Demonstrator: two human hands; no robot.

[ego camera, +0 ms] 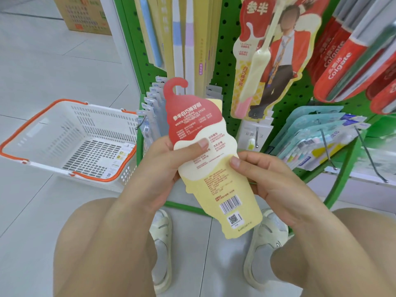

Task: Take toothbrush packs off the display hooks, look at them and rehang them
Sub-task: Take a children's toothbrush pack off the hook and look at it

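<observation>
I hold an ice-cream-shaped toothbrush pack (216,185) with both hands in front of the green pegboard rack (222,50). Its printed back faces me, red on top and pale yellow below, with a barcode and a hook-shaped hanger at the top. My left hand (165,168) grips its left edge, thumb across the middle. My right hand (267,179) pinches its right edge. A matching pack (270,61), front side out, hangs on the rack above right.
A white shopping basket with orange handles (70,142) sits on the tiled floor at left. Red Colgate packs (347,56) hang at upper right, teal multi-packs (317,138) on hooks at right, grey packs (152,112) at the rack's left corner. A cardboard box (85,16) stands far left.
</observation>
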